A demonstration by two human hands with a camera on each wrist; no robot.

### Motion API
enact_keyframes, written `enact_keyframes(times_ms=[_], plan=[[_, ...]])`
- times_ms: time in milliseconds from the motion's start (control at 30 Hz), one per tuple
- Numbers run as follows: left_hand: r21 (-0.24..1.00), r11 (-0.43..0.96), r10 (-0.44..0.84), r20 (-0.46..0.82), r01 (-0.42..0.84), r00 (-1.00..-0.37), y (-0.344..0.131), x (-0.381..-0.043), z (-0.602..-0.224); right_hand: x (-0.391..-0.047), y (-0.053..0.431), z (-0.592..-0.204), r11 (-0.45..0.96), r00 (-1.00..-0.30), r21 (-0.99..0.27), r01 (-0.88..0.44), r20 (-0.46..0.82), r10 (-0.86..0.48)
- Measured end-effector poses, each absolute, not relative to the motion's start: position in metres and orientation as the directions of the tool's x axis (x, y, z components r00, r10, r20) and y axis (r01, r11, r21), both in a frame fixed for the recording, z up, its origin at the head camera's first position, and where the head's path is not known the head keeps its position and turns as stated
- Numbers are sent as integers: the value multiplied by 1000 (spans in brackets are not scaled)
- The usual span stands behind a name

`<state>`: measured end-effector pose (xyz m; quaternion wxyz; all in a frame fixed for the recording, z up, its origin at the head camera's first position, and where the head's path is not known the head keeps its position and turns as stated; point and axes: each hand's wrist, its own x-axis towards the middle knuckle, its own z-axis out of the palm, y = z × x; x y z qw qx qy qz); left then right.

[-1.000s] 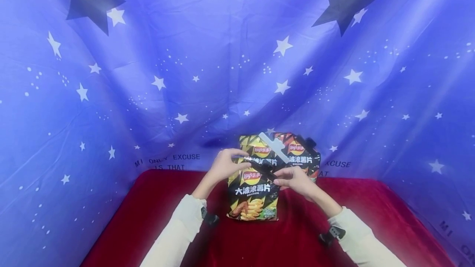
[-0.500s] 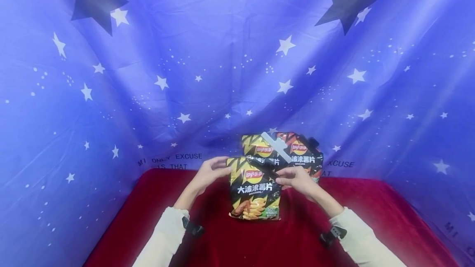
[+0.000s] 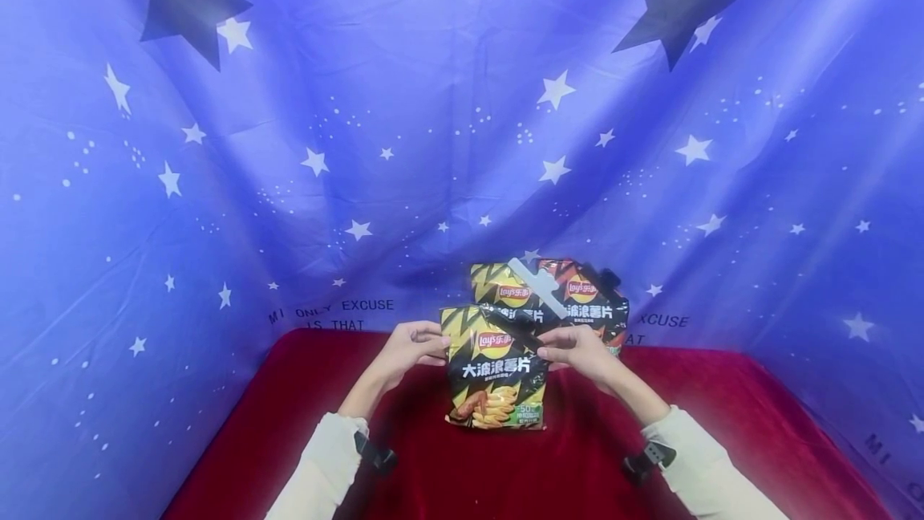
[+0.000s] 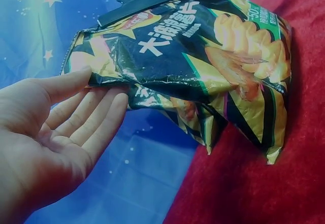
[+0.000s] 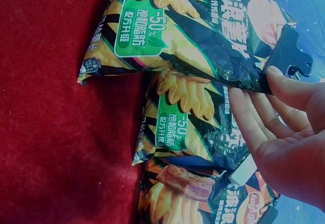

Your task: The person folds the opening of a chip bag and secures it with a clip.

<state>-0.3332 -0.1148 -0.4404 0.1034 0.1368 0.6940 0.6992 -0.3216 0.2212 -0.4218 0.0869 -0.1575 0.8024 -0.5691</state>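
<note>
A black and yellow bag of potato chips [image 3: 494, 379] stands at the front, with a black bag clip [image 4: 134, 6] across its top corner at a slant. My left hand [image 3: 404, 353] pinches the bag's upper left edge, thumb in front and fingers behind, as the left wrist view shows. On the opposite edge, my right hand [image 3: 583, 353] pinches the bag beside the clip's lower end; its thumb [image 5: 284, 84] lies at the clip. Parts of the fingers behind the bag are hidden.
Just behind stand a second yellow chip bag [image 3: 491, 275] with a white clip [image 3: 540, 287] and a red-topped chip bag [image 3: 588, 307] with a black clip [image 3: 606, 281]. Red cloth [image 3: 462, 480] covers the table; a blue star-patterned curtain [image 3: 404, 191] hangs at the back.
My left hand has left the clip's upper end, moved left and down, and now pinches the bag's left edge. The right hand stays at the right edge.
</note>
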Motion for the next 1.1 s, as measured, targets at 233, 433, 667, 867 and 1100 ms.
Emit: enact_keyframes(times_ms=[233,433,667,867,1100], plan=[[998,-42,284,66,56,-956,-121,-336,-428,-329,211,-410,308,-934,-938,-159,42,-355],[994,-89,135,77,65,-988,-126,-345,-410,-340,192,-390,336,-948,-926,-172,63,-313],[994,-91,-15,65,66,-998,-135,-356,-391,-361,166,-377,320,-952,-929,-186,90,-292],[993,-94,-92,63,72,-994,-144,-367,-388,-373,148,-370,322,-959,-932,-167,79,-272],[991,-108,-166,64,83,-984,-150,-375,-393,-388,131,-376,323,-964,-930,-177,97,-249]])
